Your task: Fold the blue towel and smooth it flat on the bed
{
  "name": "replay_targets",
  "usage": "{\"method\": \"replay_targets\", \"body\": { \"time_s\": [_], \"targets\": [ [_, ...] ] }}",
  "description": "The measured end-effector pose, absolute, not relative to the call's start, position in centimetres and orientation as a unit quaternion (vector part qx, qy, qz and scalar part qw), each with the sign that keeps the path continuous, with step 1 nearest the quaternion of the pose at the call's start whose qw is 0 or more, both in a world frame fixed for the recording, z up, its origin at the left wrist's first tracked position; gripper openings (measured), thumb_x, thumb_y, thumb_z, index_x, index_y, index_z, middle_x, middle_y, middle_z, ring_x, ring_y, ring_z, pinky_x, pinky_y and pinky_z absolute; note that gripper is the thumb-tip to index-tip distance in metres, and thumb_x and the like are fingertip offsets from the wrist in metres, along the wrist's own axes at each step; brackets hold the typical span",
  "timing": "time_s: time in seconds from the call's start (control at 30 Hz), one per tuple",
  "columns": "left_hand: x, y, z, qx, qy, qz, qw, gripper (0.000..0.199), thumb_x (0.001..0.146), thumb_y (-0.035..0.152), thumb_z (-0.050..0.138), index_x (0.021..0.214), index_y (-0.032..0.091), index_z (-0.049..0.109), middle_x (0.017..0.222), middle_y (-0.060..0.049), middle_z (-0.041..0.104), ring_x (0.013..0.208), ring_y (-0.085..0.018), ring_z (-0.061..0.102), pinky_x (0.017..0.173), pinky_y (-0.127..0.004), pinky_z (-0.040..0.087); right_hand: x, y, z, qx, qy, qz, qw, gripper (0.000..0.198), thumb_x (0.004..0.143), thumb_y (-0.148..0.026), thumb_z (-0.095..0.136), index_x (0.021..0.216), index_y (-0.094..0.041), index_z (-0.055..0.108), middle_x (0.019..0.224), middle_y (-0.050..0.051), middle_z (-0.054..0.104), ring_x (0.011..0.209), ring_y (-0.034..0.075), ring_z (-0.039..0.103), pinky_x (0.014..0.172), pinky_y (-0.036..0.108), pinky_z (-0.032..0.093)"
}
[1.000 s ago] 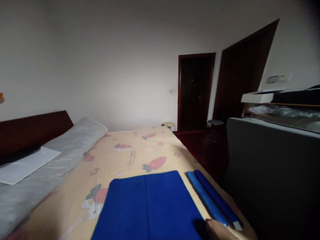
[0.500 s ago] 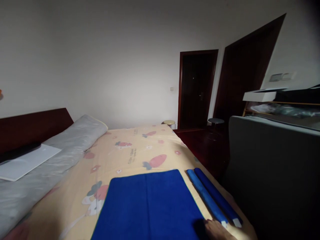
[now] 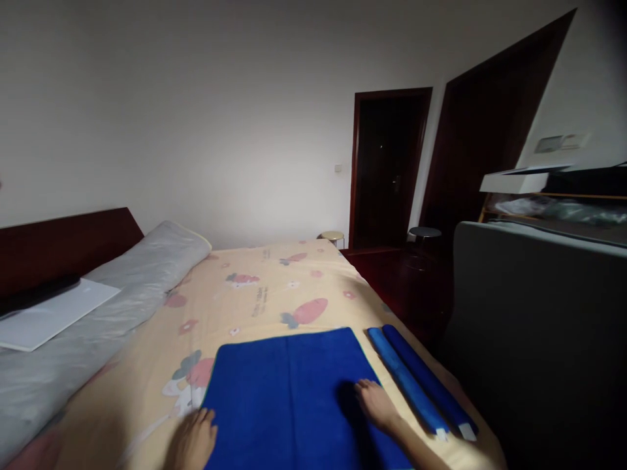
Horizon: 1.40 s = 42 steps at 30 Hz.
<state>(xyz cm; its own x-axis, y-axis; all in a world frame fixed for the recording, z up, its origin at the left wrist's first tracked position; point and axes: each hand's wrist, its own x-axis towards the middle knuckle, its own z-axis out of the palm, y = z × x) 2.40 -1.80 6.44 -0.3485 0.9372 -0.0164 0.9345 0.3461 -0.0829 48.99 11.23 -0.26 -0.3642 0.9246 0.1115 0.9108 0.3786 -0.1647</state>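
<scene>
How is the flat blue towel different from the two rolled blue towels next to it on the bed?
The flat blue towel lies spread open, while the rolled blue towels are tight, narrow tubes. The flat one has the left hand at its edge and the right hand on it; the rolls lie untouched, nearer the bed's edge. All share the same deep blue.

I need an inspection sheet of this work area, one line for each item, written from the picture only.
Surface: bed with a yellow carrot-print sheet.
Job's things: flat blue towel spread near the bed's front edge; two rolled blue towels side by side to its right.
Clutter: grey bolster along the headboard side, white board lying on it.
Hands: left hand at the flat towel's left edge; right hand resting flat on its right part; neither has a grip on anything.
Cables: nothing seen.
Surroundings: dark doors, two stools, grey panel at right.
</scene>
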Motion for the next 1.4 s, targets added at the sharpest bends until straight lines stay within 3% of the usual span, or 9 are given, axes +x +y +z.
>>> {"method": "replay_targets", "body": {
  "time_s": [0.07,0.17,0.3,0.43,0.6,0.87,1.23,1.4],
  "targets": [
    [6.8,0.4,5.0,-0.593,-0.805,0.025,0.013,0.054,0.087,0.017,0.03,0.138,0.017,0.044,0.148,-0.004,0.053,0.136,-0.013,0.048,0.111,-0.025,0.04,43.9,10.8,-0.6,-0.55,-0.828,0.045,0.097,0.056,0.083,-0.005,0.028,0.13,-0.014,0.058,0.137,0.012,0.058,0.128,0.023,0.054,0.108,0.038,0.042],
    [13.9,2.6,1.7,-0.645,-0.763,-0.046,-0.015,0.061,0.086,0.011,0.014,0.145,0.017,0.027,0.158,0.0,0.035,0.146,-0.012,0.031,0.118,-0.028,0.035,36.7,9.2,-3.1,-0.539,-0.829,0.064,0.13,0.069,0.078,0.0,0.029,0.144,-0.016,0.04,0.151,0.005,0.039,0.141,0.019,0.037,0.115,0.036,0.036],
    [19.5,3.2,-3.3,-0.661,-0.742,-0.087,-0.073,0.059,0.086,0.017,0.019,0.144,0.026,0.023,0.159,0.004,0.029,0.148,-0.015,0.029,0.123,-0.041,0.03,31.2,7.3,-8.6,-0.475,-0.852,0.041,0.217,0.062,0.086,-0.01,0.038,0.147,-0.022,0.033,0.151,0.003,0.036,0.139,0.021,0.039,0.113,0.038,0.042],
    [20.0,2.7,-6.7,-0.654,-0.746,-0.072,-0.105,0.058,0.085,0.024,0.027,0.142,0.029,0.022,0.157,0.004,0.029,0.147,-0.019,0.031,0.124,-0.05,0.027,31.0,6.4,-12.5,-0.437,-0.862,-0.022,0.255,0.065,0.089,-0.022,0.046,0.149,-0.024,0.022,0.149,0.003,0.038,0.134,0.024,0.047,0.104,0.039,0.05],
    [19.3,2.5,-7.9,-0.662,-0.738,-0.079,-0.105,0.058,0.085,0.025,0.027,0.142,0.032,0.014,0.157,0.005,0.026,0.147,-0.02,0.031,0.123,-0.052,0.029,31.6,6.2,-12.8,-0.426,-0.857,-0.078,0.28,0.076,0.087,-0.023,0.047,0.152,-0.022,0.009,0.148,0.004,0.04,0.129,0.024,0.052,0.099,0.039,0.054],
    [19.5,2.3,-6.6,-0.66,-0.735,-0.066,-0.145,0.062,0.082,0.025,0.028,0.141,0.033,0.01,0.158,0.007,0.02,0.149,-0.019,0.024,0.125,-0.052,0.023,31.6,6.1,-12.3,-0.414,-0.872,-0.019,0.258,0.08,0.087,-0.025,0.046,0.151,-0.023,-0.002,0.148,0.007,0.038,0.13,0.029,0.05,0.098,0.046,0.055],
    [19.2,3.3,-7.9,-0.658,-0.741,-0.069,-0.119,0.056,0.086,0.04,0.027,0.14,0.031,0.019,0.156,0.003,0.03,0.146,-0.022,0.031,0.123,-0.05,0.029,31.4,7.3,-13.3,-0.411,-0.864,-0.041,0.288,0.083,0.085,-0.021,0.047,0.15,-0.026,-0.004,0.144,0.004,0.041,0.124,0.027,0.055,0.094,0.042,0.058],
    [19.2,3.2,-7.8,-0.644,-0.758,-0.059,-0.085,0.054,0.087,0.037,0.02,0.141,0.032,0.023,0.155,0.005,0.032,0.146,-0.018,0.033,0.123,-0.049,0.028,31.9,7.6,-12.9,-0.402,-0.865,-0.046,0.297,0.082,0.087,-0.024,0.049,0.149,-0.028,-0.003,0.143,0.003,0.043,0.123,0.026,0.057,0.094,0.039,0.057]
  ]
}}
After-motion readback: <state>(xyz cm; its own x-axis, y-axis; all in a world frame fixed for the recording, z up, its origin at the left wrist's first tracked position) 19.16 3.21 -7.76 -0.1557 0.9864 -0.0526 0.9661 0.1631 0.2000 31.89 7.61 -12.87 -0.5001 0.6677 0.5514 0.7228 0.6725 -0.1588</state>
